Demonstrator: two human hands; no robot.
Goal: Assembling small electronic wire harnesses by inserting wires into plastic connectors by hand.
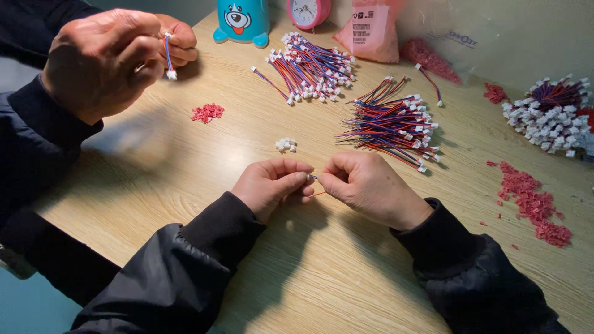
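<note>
My left hand (272,184) and my right hand (365,185) meet at the middle of the wooden table (185,167), fingertips pinched together on a thin red wire (317,193) with a small white connector (311,177) between them. Most of the wire is hidden in my fingers. A small cluster of loose white connectors (285,145) lies just beyond my left hand. A fanned pile of red and blue wires with white plugs (393,124) lies just beyond my right hand.
Another person's hands (114,52) at the upper left hold a red and blue wire (169,57). Further wire bundles (309,68) (550,111), red scrap piles (207,112) (532,207), a blue cartoon container (242,21), a pink clock (308,12) and a pink bag (371,31) stand around.
</note>
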